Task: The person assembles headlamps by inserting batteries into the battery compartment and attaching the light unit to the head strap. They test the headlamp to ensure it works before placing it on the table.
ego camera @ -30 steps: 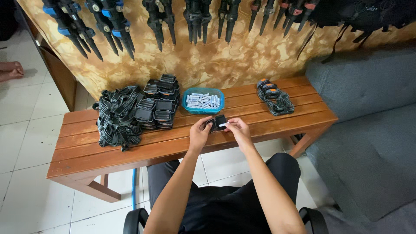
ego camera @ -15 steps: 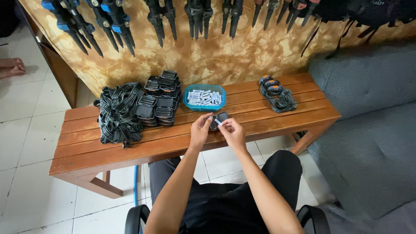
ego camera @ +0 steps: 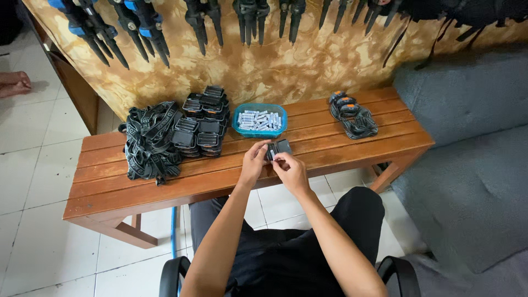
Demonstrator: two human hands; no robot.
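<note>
Two hands on one part: left hand [ego camera: 254, 164] and right hand [ego camera: 290, 169] are both pinched on a small black case [ego camera: 278, 149], held just above the front slats of the wooden bench [ego camera: 165, 181], near its middle. Fingers of both hands are closed on the case. It's too small to tell if its lid is open or if anything is going in.

Just behind the hands is a blue tub [ego camera: 258, 121] full of small silvery cylinders, probably batteries. Left of the tub sits a stack of black cases [ego camera: 202, 122] of the same kind, touching a pile of black straps [ego camera: 148, 140] further left. At the right end, well apart, lies a small group of strapped units with orange tops [ego camera: 352, 113].

Progress, judging by the layout: only the few pieces on the right look finished, while the left stack and strap pile are large. So it's early, with most units still left. One case is in hand now.

Clamps [ego camera: 137, 27] hang on the wall behind; not involved.
</note>
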